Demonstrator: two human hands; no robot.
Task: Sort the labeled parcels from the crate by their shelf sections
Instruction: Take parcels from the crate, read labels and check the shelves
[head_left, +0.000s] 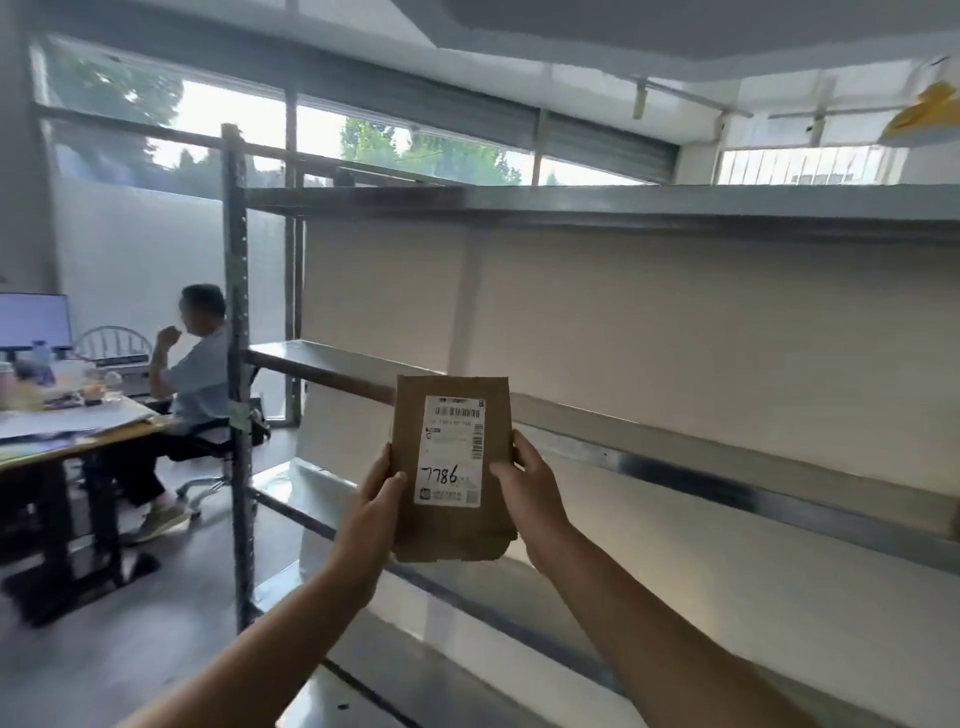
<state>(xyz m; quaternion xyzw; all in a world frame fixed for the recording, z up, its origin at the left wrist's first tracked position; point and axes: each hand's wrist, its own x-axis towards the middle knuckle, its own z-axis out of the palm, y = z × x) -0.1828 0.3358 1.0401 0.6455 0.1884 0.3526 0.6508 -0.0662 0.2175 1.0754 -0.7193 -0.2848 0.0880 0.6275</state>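
A flat brown cardboard parcel (452, 525) is held upright in front of a metal shelf unit (675, 447). Its white shipping label (451, 449) faces me, with a barcode at the top and "7786" handwritten lower down. My left hand (376, 506) grips the parcel's left edge, thumb lying on its front. My right hand (530, 493) grips the right edge, thumb on the front too. The parcel's bottom edge is torn and ragged. No crate is in view.
The shelf unit has several bare metal shelves; its perforated upright post (238, 364) stands at left. Beyond it a person (192, 374) sits on a swivel chair at a cluttered desk (67, 421) with a monitor (34, 319). Windows run along the back wall.
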